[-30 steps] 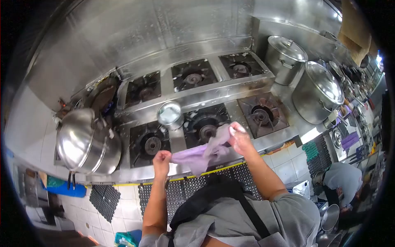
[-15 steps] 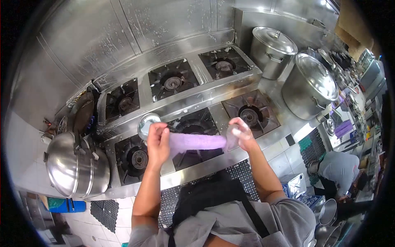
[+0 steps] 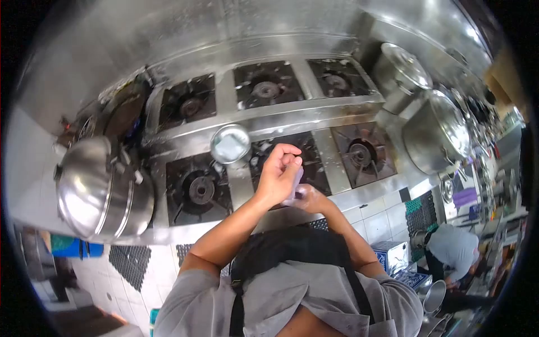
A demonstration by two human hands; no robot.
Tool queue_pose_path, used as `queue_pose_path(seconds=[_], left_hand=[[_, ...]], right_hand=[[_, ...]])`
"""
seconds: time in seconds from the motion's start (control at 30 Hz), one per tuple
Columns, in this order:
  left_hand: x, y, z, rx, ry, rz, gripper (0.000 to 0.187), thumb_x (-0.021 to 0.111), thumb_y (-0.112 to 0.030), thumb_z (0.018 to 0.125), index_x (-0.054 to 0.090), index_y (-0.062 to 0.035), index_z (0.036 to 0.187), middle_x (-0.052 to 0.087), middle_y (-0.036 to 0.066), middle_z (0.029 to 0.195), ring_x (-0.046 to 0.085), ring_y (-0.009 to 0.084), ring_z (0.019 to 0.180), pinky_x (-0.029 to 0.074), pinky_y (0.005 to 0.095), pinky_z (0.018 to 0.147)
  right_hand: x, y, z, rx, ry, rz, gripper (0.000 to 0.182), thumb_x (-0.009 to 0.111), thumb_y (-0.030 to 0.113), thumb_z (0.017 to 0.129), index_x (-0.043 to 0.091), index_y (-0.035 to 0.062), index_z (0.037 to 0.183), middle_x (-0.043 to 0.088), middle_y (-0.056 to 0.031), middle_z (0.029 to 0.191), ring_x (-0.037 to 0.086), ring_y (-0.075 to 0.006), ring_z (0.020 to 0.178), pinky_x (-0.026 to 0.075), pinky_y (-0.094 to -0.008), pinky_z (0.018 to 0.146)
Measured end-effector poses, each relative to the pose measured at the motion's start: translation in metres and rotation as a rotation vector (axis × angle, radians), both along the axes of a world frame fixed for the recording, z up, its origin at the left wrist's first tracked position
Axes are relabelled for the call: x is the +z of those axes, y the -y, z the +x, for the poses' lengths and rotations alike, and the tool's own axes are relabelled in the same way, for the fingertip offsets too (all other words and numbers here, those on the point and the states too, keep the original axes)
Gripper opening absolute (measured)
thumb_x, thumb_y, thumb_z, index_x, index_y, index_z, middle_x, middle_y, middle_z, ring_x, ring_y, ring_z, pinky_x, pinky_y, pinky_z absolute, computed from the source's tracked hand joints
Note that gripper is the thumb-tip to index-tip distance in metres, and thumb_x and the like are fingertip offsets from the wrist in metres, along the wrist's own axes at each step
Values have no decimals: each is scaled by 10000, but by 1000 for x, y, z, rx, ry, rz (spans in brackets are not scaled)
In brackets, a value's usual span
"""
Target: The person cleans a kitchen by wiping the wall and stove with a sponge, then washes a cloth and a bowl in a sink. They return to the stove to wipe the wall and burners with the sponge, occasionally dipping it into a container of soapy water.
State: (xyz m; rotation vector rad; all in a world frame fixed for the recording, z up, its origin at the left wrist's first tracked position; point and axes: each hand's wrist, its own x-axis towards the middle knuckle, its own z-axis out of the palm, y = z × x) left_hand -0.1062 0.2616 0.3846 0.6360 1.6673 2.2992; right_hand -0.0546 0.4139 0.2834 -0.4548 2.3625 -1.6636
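My left hand (image 3: 279, 175) is closed around a bunched purple cloth (image 3: 296, 178), with fingers curled toward the palm. Just below and to the right, my right hand (image 3: 312, 200) grips the lower part of the same cloth, its fingers partly hidden behind my left wrist. Only a small strip of the cloth shows between the two hands. Both hands are above the front middle burner (image 3: 320, 168) of the stove. A round metal bowl (image 3: 231, 158) with something pale in it stands on the stove, left of my left hand.
Large lidded pots (image 3: 429, 137) stand to the right. A domed steel vessel (image 3: 84, 191) sits at the left, near a dark wok (image 3: 128, 109). White suds dot the stovetop (image 3: 224, 109). Another person (image 3: 453, 250) bends down at the lower right, beside blue-and-silver tins (image 3: 391, 255).
My hands have come together. The purple cloth, stretched out between them before, is now bunched up and mostly hidden. The view has shifted, so the stove sits further right.
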Motion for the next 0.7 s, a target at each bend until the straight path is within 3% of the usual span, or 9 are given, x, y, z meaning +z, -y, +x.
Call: queue_pose_path(seconds=[0.13,0.17,0.23,0.3,0.43,0.47,0.53,0.63,0.7], left_hand=[[-24,87,-6,215,21,-48,127,546,-22,948,527,-66,1065,561,-32,803,472,13,708,376,184,598],[-23,111,-2,289,70,-113,131,542,-26,952,528,-76,1073,559,-35,798,472,11,696,373,182,591],[-41,150,2,421,119,-99,127,529,-25,955,519,-77,1070,551,-37,778,465,8,678,371,180,582],[-66,177,7,531,71,-177,120,528,-16,948,520,-70,1055,543,-32,769,460,25,661,386,195,590],[-170,202,26,481,24,-607,104,578,-55,926,556,-28,1024,562,8,760,507,83,664,427,246,602],[-196,205,35,373,52,-573,135,584,-57,926,559,-22,1054,591,21,794,540,90,699,446,247,629],[-211,209,52,277,86,-528,166,591,-60,925,561,-17,1083,620,34,827,573,96,735,465,247,655],[-200,219,71,335,172,-325,221,602,-75,928,560,-10,1135,658,57,893,618,111,817,494,251,719],[-196,242,78,399,363,-252,242,581,-64,946,533,2,1174,664,77,990,605,110,898,489,247,815]], right_hand=[[12,-8,-41,387,106,326,388,690,375,857,673,24,1022,692,-95,897,652,-182,826,521,-316,747],[28,-6,-58,358,439,284,355,651,366,884,681,37,1015,697,-86,883,664,-162,781,540,-308,701],[35,9,-98,263,420,-29,331,612,341,911,674,27,993,700,-69,875,664,-132,730,542,-290,650],[36,57,-144,-68,202,73,319,584,296,920,656,-9,978,700,-107,912,675,-198,805,544,-324,718],[-42,137,-258,-98,-349,724,388,454,285,915,657,-33,1007,678,-225,952,667,-330,920,509,-418,824],[-61,148,-282,-83,-352,729,388,454,285,915,657,-33,1007,678,-225,952,667,-330,920,509,-418,824],[-80,167,-312,255,-131,1087,409,452,294,874,678,-2,1044,633,-272,1080,624,-378,1023,472,-442,898],[-94,178,-323,241,119,1018,384,491,281,856,689,44,1084,623,-218,1178,589,-326,1136,455,-393,946],[-118,171,-328,146,55,1009,384,499,308,850,706,54,1050,644,-200,1150,619,-311,1087,463,-396,931]])
